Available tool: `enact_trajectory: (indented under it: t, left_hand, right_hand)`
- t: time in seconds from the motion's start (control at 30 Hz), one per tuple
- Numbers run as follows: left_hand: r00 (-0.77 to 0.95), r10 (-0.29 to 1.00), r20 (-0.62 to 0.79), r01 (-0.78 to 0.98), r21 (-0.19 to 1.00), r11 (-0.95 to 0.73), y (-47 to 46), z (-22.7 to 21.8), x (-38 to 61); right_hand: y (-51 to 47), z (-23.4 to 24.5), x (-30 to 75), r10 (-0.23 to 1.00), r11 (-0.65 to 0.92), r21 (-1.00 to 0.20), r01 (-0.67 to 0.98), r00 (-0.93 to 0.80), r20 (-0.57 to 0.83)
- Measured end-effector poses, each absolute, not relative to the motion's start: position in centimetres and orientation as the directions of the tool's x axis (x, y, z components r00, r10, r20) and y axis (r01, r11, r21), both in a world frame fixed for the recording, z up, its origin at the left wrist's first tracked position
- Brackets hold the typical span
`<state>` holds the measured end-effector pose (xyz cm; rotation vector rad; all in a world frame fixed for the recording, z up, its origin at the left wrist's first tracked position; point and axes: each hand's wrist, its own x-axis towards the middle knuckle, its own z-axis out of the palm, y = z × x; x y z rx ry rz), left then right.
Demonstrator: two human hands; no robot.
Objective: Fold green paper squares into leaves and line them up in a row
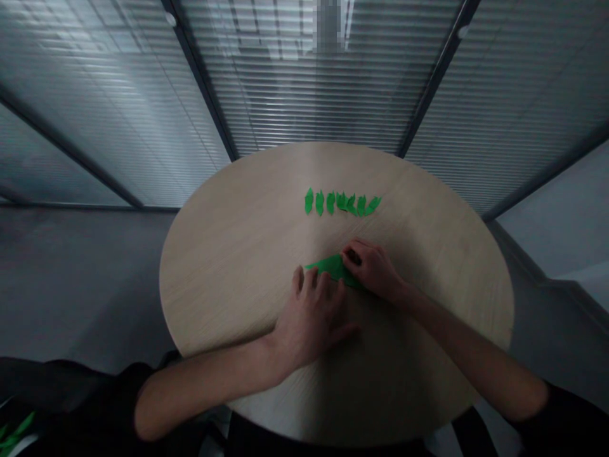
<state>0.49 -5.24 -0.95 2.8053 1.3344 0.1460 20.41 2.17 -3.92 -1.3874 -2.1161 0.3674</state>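
Observation:
A flat green sheet, which looks like paper or felt [328, 265], lies on the round wooden table [228, 254] between my hands. My left hand [309, 317] rests with spread fingers, its fingertips on the near edge of the sheet. At the sheet's right part, my right hand [368, 263] is curled, thumb and forefinger pinched at its upper edge. Part of the sheet is hidden under the fingers. Farther back, several small green leaf-shaped pieces [341, 202] lie side by side in a row.
Glass panels with blinds [314, 108] and dark frames stand just behind the table's far edge. Grey floor [95, 273] shows at the left. Some green pieces [16, 431] appear at the lower left corner, beside dark cloth.

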Motion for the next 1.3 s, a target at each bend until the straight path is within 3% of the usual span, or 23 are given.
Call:
enact_trajectory:
  t: [0.2, 0.43, 0.8, 1.3]
  left_hand:
    - [0.642, 0.764, 0.060, 0.757, 0.108, -0.645, -4.9, -0.8, 0.2]
    - [0.753, 0.627, 0.199, 0.614, 0.127, -0.779, -4.4, -2.4, 0.4]
    - [0.726, 0.677, 0.123, 0.659, 0.157, -0.736, -4.9, -1.3, 0.5]
    - [0.731, 0.666, 0.147, 0.645, 0.172, -0.745, -4.7, -1.6, 1.1]
  right_hand:
    - [2.3, -4.1, 20.5, 0.900, 0.426, -0.514, 0.745, -0.294, 0.321]
    - [2.2, -4.0, 20.4, 0.906, 0.414, -0.523, 0.745, -0.283, 0.314]
    - [2.2, -4.0, 20.3, 0.907, 0.413, -0.535, 0.737, -0.278, 0.316]
    - [2.3, -4.0, 20.3, 0.909, 0.410, -0.556, 0.723, -0.273, 0.315]
